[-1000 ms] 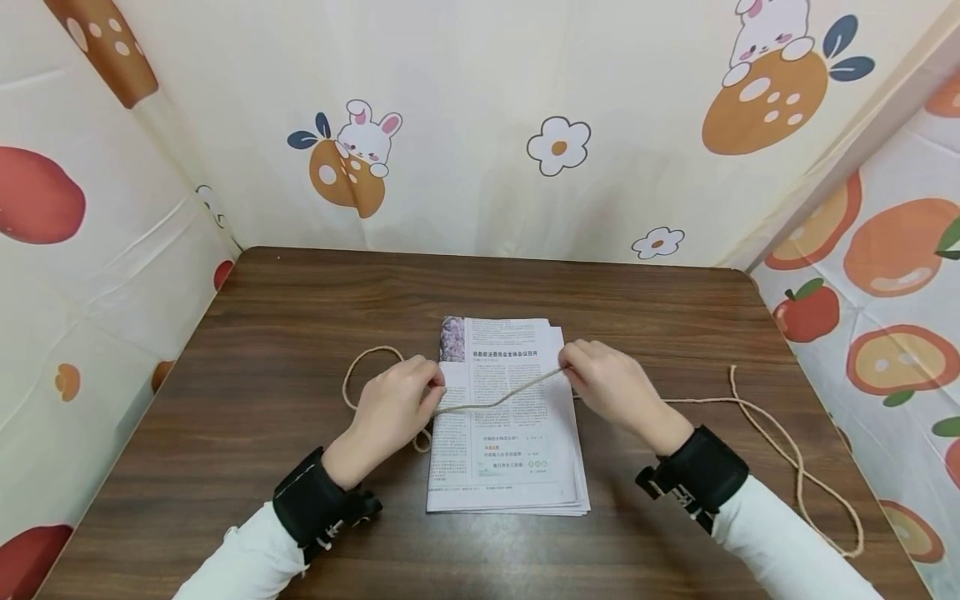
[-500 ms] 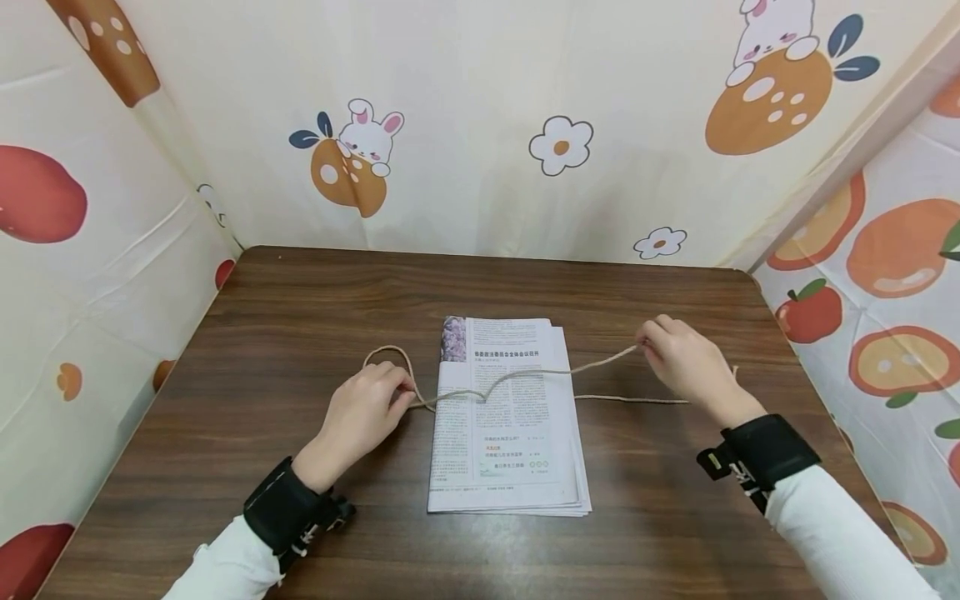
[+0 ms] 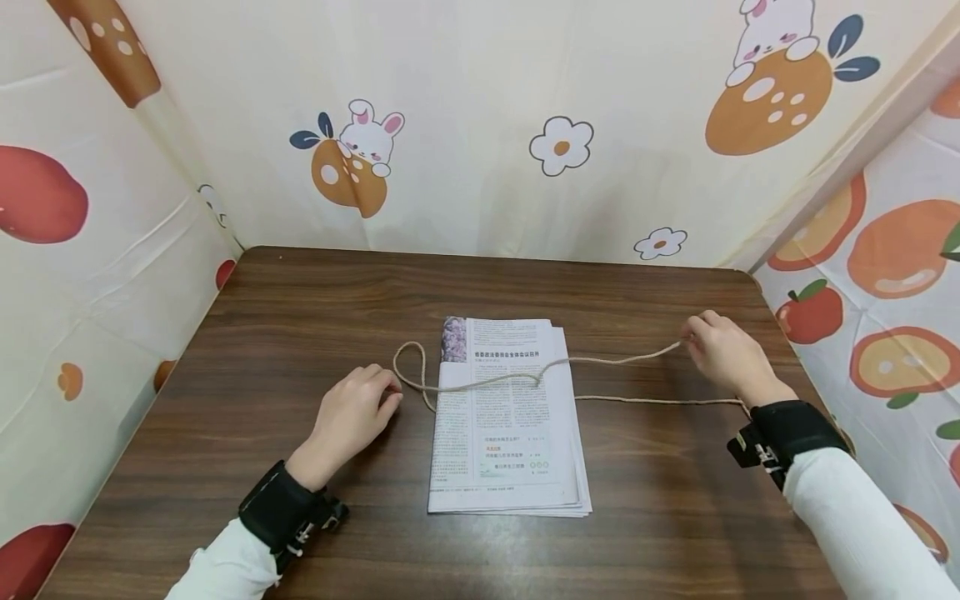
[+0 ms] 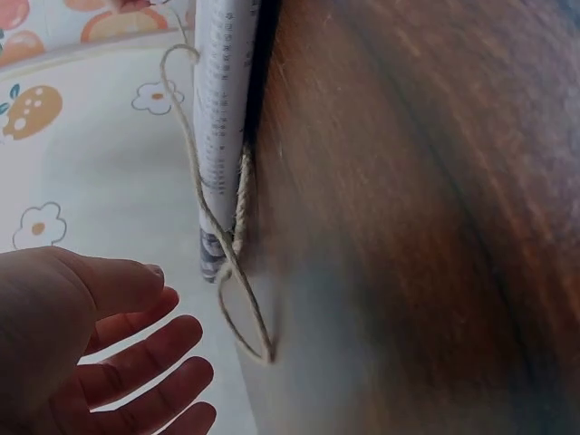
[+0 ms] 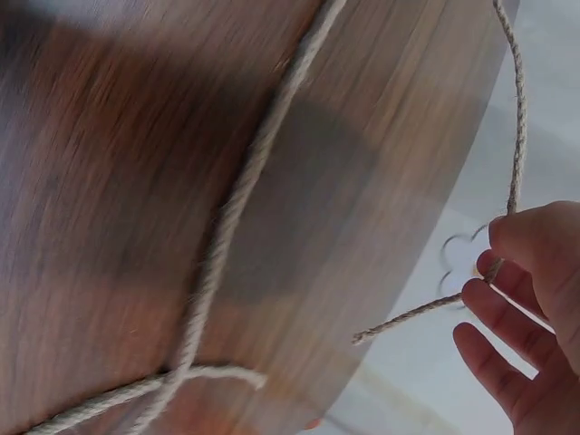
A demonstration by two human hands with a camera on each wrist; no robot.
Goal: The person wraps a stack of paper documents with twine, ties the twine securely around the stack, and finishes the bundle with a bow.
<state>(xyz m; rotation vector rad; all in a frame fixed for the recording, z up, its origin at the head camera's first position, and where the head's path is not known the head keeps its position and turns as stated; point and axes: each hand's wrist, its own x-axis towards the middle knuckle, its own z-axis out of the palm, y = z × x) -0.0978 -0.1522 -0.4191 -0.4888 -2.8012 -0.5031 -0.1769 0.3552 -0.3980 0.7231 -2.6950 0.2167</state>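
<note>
A folded newspaper point(image 3: 510, 454), several sheets thick, lies upright-on at mid-table in the head view. One thin beige rope point(image 3: 487, 382) crosses over its printed top, and a lower strand point(image 3: 645, 401) emerges from its right edge. Left of the paper the rope bends into a small loop point(image 3: 408, 346). My left hand point(image 3: 348, 429) hovers beside that loop; the left wrist view shows its fingers point(image 4: 145, 372) loosely bent with nothing between them. To the right, my right hand point(image 3: 731, 358) pinches the upper strand between thumb and fingers, a short rope end point(image 5: 399, 322) sticking out past them.
On the wooden table point(image 3: 315, 308), another stretch of rope point(image 5: 136, 394) crosses beneath the lower strand near my right hand. Curtains with printed fruit and rabbits point(image 3: 480, 167) border the back and both sides. Black straps with cameras point(image 3: 281, 512) wrap both wrists.
My right hand has moved right, drawing the upper strand across the newspaper. My left hand has let go of the rope and shifted left. The loop beside the paper has narrowed and moved right.
</note>
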